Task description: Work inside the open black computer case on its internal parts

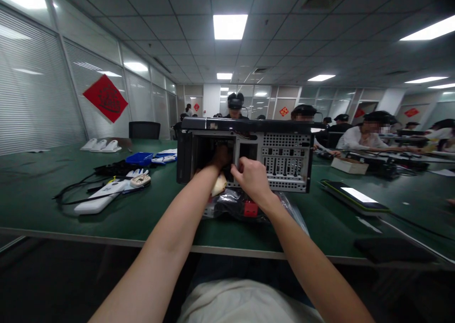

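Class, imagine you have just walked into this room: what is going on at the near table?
A person at a green table is working on the back of a computer case. The left hand reaches into an opening in the rear panel, while the right hand rests against the panel beside it. A plastic bag lies under the wrists. Other people sit at tables behind.

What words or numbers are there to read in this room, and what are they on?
None can be read.
Red diamond sign on the blinds: dark design, too blurred.
Small red signs on the far wall: too small.
Computer case, touched by the left hand and the right hand: no readable label.
White devices: no readable markings.
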The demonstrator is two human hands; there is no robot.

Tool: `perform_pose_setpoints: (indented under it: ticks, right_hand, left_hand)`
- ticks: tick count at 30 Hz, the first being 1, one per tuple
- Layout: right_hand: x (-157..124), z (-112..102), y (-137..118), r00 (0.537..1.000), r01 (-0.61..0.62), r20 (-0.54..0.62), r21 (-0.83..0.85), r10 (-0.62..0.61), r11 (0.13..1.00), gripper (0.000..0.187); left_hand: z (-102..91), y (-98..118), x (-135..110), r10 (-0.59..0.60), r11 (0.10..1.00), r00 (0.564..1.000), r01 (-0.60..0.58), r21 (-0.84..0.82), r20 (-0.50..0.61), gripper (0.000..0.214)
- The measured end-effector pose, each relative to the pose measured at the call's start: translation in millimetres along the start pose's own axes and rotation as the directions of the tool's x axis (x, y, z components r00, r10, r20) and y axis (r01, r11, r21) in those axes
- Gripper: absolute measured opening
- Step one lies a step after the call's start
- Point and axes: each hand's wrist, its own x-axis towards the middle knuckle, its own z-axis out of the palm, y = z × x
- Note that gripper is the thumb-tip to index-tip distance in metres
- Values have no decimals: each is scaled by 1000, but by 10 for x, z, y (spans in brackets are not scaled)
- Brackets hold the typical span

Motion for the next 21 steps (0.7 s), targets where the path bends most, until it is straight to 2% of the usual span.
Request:
perform_pose_setpoints:
  ticks: [7,21]
  right_hand:
    - [1,4,4,1000,1,-7,5,-1,1000,26]
    - [0,1,10,1000,-6,-15,21,7,1000,26]
  left_hand:
    - [-6,1,-39,43,998,999,-42,51,-4,22]
    - [-59,94,-17,-26,998,999,28,52,-45,27]
